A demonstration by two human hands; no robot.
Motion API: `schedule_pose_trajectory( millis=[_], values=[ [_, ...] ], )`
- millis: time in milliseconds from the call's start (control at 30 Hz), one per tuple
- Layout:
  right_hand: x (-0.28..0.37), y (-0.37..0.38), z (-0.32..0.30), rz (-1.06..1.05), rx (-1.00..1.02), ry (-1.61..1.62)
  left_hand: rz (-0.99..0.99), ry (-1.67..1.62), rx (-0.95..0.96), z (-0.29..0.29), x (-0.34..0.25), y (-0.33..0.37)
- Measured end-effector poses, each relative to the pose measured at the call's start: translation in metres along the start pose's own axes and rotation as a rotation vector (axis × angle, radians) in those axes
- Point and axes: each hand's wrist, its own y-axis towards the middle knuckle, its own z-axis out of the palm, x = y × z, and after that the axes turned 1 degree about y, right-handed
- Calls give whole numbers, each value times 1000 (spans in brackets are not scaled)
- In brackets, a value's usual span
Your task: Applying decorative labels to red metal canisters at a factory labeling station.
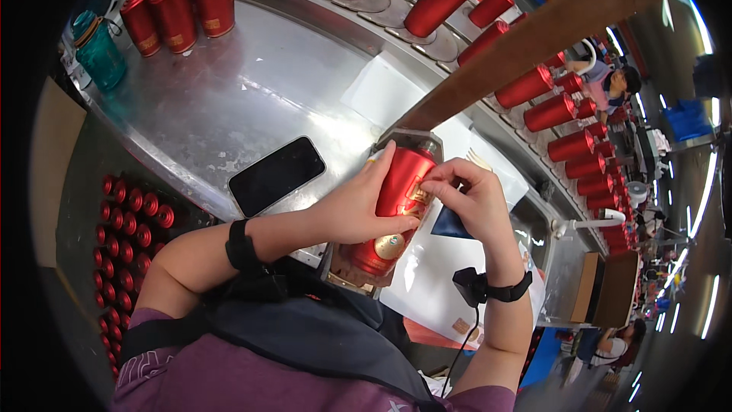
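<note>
A glossy red bottle (402, 175) with gold decoration and a round gold emblem lies tilted in a cradle-like holder (335, 268) in front of me. My left hand (357, 202) is closed round its side, the thumb resting across its front near the emblem. At the bottle's upper right side, my right hand (474, 197) has thumb and index finger pinched against the gold decoration. Whatever those fingertips may hold is too small to make out. The bottle's neck (428, 148) points away from me, and its back is hidden in the holder.
A black phone (277, 175) lies on the metal table (252, 84) left of the bottle. Several red bottles (174, 11) and a teal bottle (101, 49) stand at the far left. A wooden beam (526, 42) slants above the conveyor (358, 4) carrying red bottles. White sheets (427, 259) lie at right.
</note>
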Motion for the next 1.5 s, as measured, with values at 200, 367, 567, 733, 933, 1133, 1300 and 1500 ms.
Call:
schedule_pose_trajectory(
  millis=[200, 367, 567, 733, 933, 1133, 1300, 1500],
  values=[
    [1, -2, 2, -14, 2, -7, 6, -44, 3, 2, 2, -3],
    [0, -6, 4, -4, 1, 19, -12, -26, -23, 5, -1, -6],
    [-1, -6, 5, -21, -15, 7, -43, -49, 60, -4, -2, -5],
    [-2, -4, 6, -37, -47, -1, 27, -75, 3, 1, 8, -2],
    [-2, -4, 5, -21, -48, -1, 26, -100, -6, 3, 10, -2],
    [-4, -3, 7, -23, -51, 9, 32, -81, -8, 3, 7, -3],
    [-4, -3, 6, -15, -47, 27, 8, -71, -10, 3, 2, -2],
    [-5, -2, 7, -15, -47, 27, 18, -76, -23, 3, 5, -2]
  ],
)
